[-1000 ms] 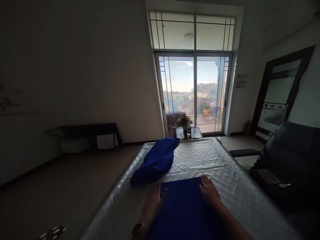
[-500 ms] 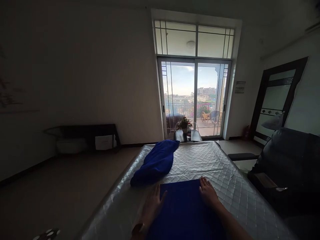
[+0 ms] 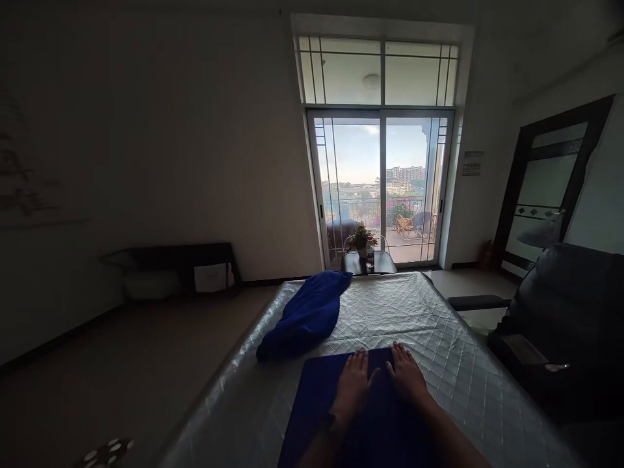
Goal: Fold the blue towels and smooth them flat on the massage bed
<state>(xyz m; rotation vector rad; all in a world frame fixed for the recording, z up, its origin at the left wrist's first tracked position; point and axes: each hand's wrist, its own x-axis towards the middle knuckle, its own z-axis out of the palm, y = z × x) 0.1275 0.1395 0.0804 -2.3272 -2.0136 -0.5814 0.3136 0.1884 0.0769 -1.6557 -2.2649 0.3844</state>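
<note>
A dark blue cloth [image 3: 312,396], its far edge straight, lies spread flat on the near part of a table with a silvery quilted cover [image 3: 390,305]. My left hand [image 3: 353,382] rests flat on the cloth a little short of that far edge, fingers pointing away from me and thumb out. At the cloth's far right corner, my right hand [image 3: 405,374] presses palm down with its fingers stretched. The two hands are close together but apart. Beyond them, on the left, a crumpled blue cloth [image 3: 307,315] sits in a loose heap.
Past the table's far end stands a small dark table [image 3: 385,263] with a potted plant [image 3: 361,239] and a bottle [image 3: 370,253], before glass sliding doors [image 3: 380,182]. A dark padded chair [image 3: 565,305] is close on the right. Along the left wall is a low black rack [image 3: 180,270].
My left hand has moved right, from the cloth's left edge onto its middle, nearer my right hand. My right hand stays at the far right corner. The view has shifted slightly.
</note>
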